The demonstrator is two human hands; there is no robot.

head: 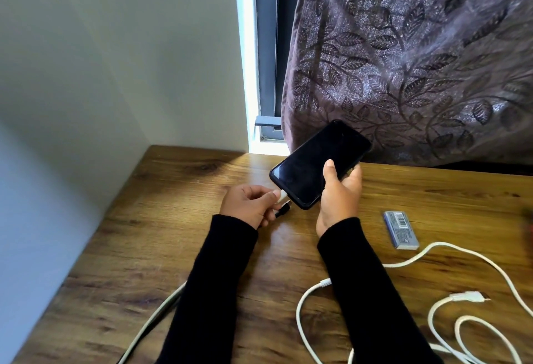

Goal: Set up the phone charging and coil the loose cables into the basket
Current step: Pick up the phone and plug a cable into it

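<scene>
- The right hand (339, 190) grips the phone (318, 164) from below, thumb curled over its dark screen, holding it tilted above the counter (178, 236).
- The left hand (249, 205) pinches a white plug (281, 195) right at the phone's near-left end; whether it is fully seated cannot be told. A small black connector (284, 209) also sticks out from under its fingers.
- A pale cable (155, 320) runs beneath the left sleeve toward the counter's near edge.
- To the right, a loose white cable (418, 254) loops over the wood, its free plug (468, 296) lying near the coils.
- A small grey barcoded pack (401, 229) lies just beyond that cable.
- A patterned purple curtain (418, 60) hangs at the far right.
</scene>
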